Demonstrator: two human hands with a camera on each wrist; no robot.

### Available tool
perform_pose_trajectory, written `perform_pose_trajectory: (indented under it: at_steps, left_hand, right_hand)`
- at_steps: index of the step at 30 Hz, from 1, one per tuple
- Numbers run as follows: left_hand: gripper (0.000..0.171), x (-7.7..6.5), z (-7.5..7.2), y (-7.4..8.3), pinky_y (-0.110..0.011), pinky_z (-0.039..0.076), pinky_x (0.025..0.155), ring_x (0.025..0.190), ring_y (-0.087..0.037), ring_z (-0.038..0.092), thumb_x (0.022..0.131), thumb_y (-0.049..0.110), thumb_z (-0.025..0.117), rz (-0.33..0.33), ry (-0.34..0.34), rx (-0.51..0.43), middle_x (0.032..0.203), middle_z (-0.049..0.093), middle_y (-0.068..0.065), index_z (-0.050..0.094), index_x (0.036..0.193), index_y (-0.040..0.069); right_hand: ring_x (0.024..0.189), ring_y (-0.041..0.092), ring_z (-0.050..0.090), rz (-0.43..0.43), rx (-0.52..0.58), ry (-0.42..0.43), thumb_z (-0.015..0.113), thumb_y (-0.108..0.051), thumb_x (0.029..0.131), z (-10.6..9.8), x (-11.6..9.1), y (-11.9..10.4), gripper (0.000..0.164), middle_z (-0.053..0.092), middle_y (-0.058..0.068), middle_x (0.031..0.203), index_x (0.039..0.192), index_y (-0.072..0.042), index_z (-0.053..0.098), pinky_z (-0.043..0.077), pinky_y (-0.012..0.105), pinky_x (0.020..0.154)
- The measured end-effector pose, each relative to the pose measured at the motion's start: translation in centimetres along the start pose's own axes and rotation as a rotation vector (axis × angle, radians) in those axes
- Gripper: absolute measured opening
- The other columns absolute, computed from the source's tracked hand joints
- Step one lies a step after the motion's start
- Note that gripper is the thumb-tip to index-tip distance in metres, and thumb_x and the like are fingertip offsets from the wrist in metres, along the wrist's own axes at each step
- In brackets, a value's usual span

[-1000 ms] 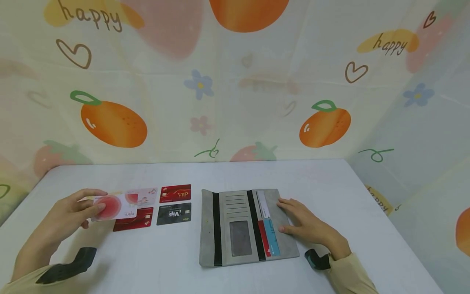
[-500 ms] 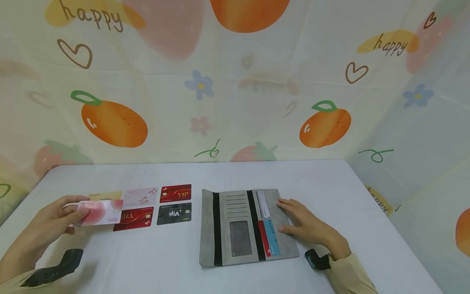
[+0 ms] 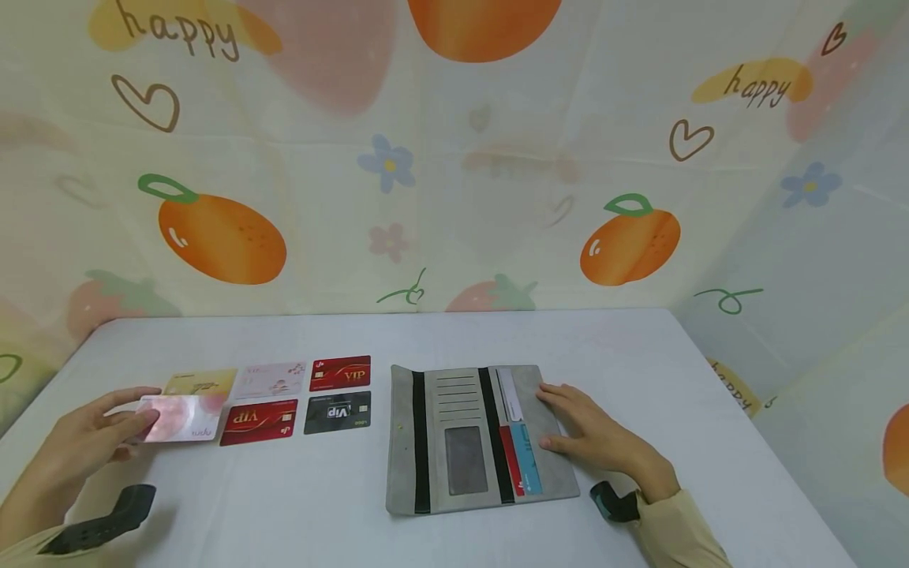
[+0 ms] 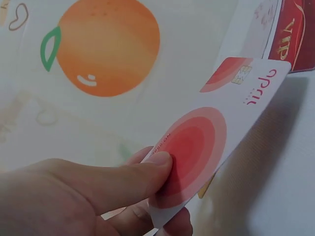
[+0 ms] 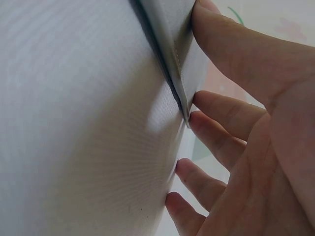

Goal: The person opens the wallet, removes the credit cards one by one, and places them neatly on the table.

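Note:
My left hand [image 3: 85,438] pinches a white card with pink circles [image 3: 186,420] by its left end. In the left wrist view the thumb presses on the face of this pink-patterned card [image 4: 199,142], and the card stands tilted with a shadow beside it. A gold card [image 3: 202,382] lies just behind it, partly overlapped. Over on the right, my right hand [image 3: 604,438] rests with spread fingers on the right flap of an unfolded grey wallet [image 3: 401,442]. A blue card [image 3: 525,459], a red card [image 3: 510,461] and a whitish one [image 3: 510,394] sit in its slots.
Beside the held card lie a red VIP card [image 3: 259,423], a pale pink card [image 3: 270,380], another red VIP card [image 3: 341,374] and a black VIP card [image 3: 337,412]. The white table [image 3: 305,497] ends at a fruit-print curtain [image 3: 490,197].
My left hand has moved left and slightly down with the pink-patterned card, uncovering the pale pink and red cards and part of the gold one. The right hand has stayed on the wallet.

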State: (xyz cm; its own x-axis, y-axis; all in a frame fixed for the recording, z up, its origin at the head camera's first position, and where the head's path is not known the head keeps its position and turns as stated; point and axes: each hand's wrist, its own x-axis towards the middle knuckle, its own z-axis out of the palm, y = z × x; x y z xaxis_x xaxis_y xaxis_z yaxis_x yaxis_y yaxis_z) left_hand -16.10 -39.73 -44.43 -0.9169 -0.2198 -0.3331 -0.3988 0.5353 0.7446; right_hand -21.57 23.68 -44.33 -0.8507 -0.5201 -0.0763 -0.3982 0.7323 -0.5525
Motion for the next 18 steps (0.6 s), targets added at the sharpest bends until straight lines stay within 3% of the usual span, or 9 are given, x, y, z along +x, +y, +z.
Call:
perform_pose_trajectory:
  at_steps: [2, 4, 11, 14, 18]
  left_hand:
    - [0.065, 0.2, 0.0, 0.0, -0.025, 0.050, 0.068, 0.079, -0.007, 0.054, 0.099, 0.051, 0.051, -0.046, 0.003, 0.035, 0.100, 0.068, 0.005, 0.035, 0.152, 0.016]
    - [0.080, 0.5, 0.1, -0.1, -0.027, 0.046, 0.070, 0.081, -0.009, 0.052, 0.099, 0.053, 0.049, -0.074, 0.010, 0.064, 0.101, 0.066, -0.001, 0.023, 0.153, -0.001]
    - [0.085, 1.0, 0.2, -1.3, -0.027, 0.043, 0.068, 0.083, -0.015, 0.050, 0.097, 0.058, 0.050, -0.104, 0.030, 0.093, 0.099, 0.064, -0.004, 0.025, 0.152, -0.002]
    - [0.093, 1.2, 0.4, -1.7, -0.034, 0.044, 0.074, 0.096, -0.028, 0.049, 0.094, 0.064, 0.050, -0.153, 0.026, 0.081, 0.116, 0.058, -0.022, 0.021, 0.154, -0.001]
    - [0.101, 1.3, 0.7, -1.9, -0.052, 0.044, 0.089, 0.116, -0.047, 0.034, 0.090, 0.071, 0.049, -0.240, 0.007, 0.038, 0.143, 0.029, -0.037, 0.012, 0.156, 0.003]
  right_hand:
    - [0.143, 0.051, 0.026, 0.003, 0.004, 0.000, 0.071, -0.036, 0.090, 0.0, 0.0, -0.1, 0.075, 0.036, 0.023, 0.155, 0.147, 0.002, 0.041, 0.026, 0.069, 0.111]
    - [0.144, 0.051, 0.025, 0.005, 0.008, 0.000, 0.071, -0.036, 0.090, -0.1, -0.1, -0.1, 0.075, 0.036, 0.023, 0.156, 0.147, 0.002, 0.041, 0.026, 0.069, 0.111]
    - [0.144, 0.051, 0.025, 0.013, 0.012, -0.003, 0.071, -0.036, 0.090, -0.1, -0.1, -0.3, 0.076, 0.035, 0.023, 0.156, 0.147, 0.002, 0.041, 0.026, 0.069, 0.111]
    - [0.143, 0.051, 0.026, 0.011, 0.011, -0.002, 0.071, -0.036, 0.090, -0.1, -0.1, -0.2, 0.076, 0.035, 0.024, 0.155, 0.147, 0.002, 0.041, 0.027, 0.069, 0.111]
    - [0.143, 0.050, 0.027, 0.003, 0.009, -0.001, 0.071, -0.036, 0.090, -0.1, 0.0, -0.2, 0.076, 0.035, 0.024, 0.155, 0.147, 0.002, 0.041, 0.027, 0.069, 0.111]
